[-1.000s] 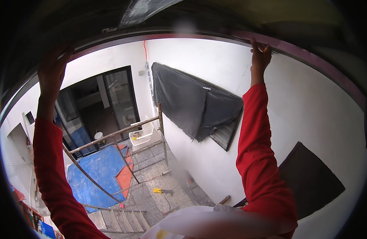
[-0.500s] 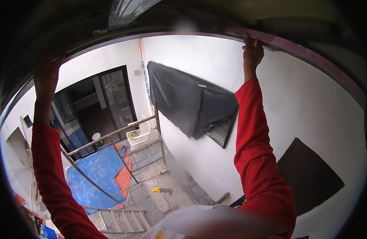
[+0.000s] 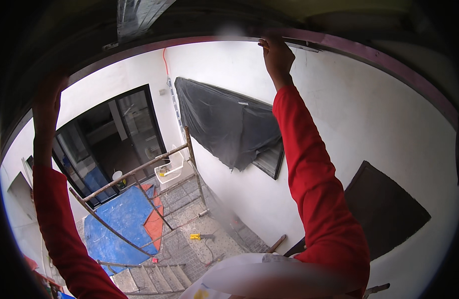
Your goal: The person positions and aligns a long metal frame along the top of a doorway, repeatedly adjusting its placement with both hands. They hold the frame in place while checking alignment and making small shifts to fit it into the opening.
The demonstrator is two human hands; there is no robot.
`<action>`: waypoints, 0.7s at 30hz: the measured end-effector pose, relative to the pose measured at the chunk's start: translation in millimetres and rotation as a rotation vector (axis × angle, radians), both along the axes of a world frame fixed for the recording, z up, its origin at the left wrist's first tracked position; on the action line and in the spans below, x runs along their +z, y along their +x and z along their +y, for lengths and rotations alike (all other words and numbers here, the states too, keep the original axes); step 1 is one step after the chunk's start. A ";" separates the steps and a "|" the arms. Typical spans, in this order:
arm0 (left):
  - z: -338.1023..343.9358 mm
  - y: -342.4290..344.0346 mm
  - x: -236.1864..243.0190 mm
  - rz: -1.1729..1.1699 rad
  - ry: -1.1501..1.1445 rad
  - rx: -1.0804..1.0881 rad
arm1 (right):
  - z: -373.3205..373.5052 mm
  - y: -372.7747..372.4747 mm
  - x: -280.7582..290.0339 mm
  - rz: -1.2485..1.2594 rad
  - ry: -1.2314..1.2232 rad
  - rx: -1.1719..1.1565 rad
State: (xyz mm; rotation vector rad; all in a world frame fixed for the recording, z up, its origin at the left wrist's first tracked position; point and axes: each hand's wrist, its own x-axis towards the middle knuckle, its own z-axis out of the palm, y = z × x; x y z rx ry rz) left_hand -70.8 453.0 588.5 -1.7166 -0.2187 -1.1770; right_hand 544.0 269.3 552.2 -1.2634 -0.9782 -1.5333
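Both my arms, in red sleeves, reach up to a long metal beam overhead, reddish along its right part. My right hand is closed against the beam's lower edge, with a slim orange-yellow stick at its fingertips; its exact kind is too small to tell. My left hand is raised to the beam's left part, where its fingers are lost in dark shadow. A shiny metal channel runs upward from the beam, between my hands.
Below stands a rusty scaffold frame beside wooden steps. A blue sheet, a yellow tool and a white bucket lie lower down. Black plastic covers a window in the white wall; a sliding door is behind.
My right hand has slid left along the beam with the orange-yellow stick. My left hand has shifted slightly left and down in view. The whole scene has shifted a little left.
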 end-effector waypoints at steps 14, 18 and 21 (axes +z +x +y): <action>-18.6 3.0 18.8 -0.092 -0.123 0.198 | 2.8 6.9 16.8 -0.094 -0.006 -0.003; -20.4 5.1 20.9 -0.097 -0.191 0.235 | -12.4 -22.4 -12.3 0.003 -0.075 0.097; -21.1 6.7 21.0 -0.089 -0.235 0.236 | -12.1 -47.4 -89.1 -0.050 -0.176 0.181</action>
